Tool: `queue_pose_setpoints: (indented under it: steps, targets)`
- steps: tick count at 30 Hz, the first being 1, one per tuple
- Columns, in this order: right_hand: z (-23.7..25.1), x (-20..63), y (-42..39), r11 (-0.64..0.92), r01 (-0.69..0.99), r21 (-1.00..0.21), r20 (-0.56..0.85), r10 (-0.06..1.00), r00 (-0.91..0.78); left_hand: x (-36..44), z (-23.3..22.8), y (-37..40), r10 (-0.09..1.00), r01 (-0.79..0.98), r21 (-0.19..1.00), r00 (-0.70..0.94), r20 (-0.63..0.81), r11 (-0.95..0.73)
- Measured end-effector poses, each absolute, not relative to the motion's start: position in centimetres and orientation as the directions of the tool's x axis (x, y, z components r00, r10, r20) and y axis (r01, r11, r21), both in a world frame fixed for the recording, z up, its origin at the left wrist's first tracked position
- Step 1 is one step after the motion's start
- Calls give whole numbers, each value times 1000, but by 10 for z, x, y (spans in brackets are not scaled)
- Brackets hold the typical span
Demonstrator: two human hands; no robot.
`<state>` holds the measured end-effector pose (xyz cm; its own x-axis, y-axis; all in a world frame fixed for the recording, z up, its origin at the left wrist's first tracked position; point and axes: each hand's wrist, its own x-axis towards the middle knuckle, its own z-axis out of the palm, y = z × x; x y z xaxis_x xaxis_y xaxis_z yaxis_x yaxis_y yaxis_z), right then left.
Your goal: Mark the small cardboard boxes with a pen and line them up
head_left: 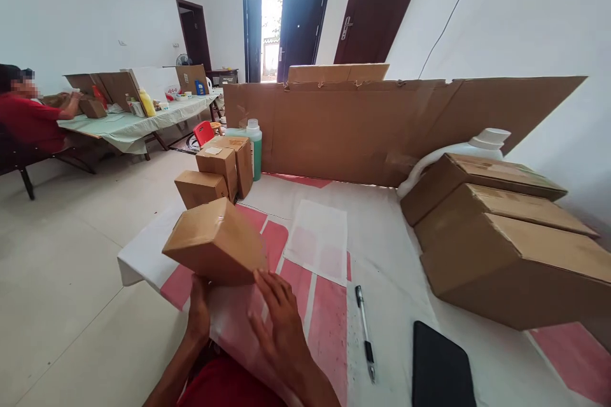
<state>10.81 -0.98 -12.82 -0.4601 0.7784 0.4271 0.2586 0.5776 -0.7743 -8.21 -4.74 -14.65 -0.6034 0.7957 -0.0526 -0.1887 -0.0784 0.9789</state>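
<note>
box point(214, 240) is tilted above the table point(382, 235) edge; your left hand point(198, 308) grasps it from below, your right hand point(279, 321) touches it with fingers released.

Both forearms are bare to the frame edge, the left hand point(198, 311) and right hand point(281, 331) carry no gloves, rings or watch, and a red garment point(224, 388) lies between the forearms.

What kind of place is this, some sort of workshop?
Most likely a small, makeshift packing room. The person's hands, left hand and right hand, hold a sealed cardboard box, more boxes are stacked on the covered table, and another person works with boxes at a second table.
</note>
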Motion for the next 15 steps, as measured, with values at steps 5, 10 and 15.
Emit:
queue_pose_setpoints:
  steps: [5, 10, 15]
  targets:
    - [-119, 113, -62, 875, 362, -321, 708, 476, -521, -87, -138, -40, 819, -531, 846, -503, -274, -43]
    - [-108, 114, -52, 838, 398, -373, 705, 535, -466, -74, -131, -45, 888, -515, 857, -384, -252, 20]
    - [-98, 137, 1, 623, 304, -721, 541, 780, -315, -60, -107, -43, 933, -277, 960, -335, -131, 36]
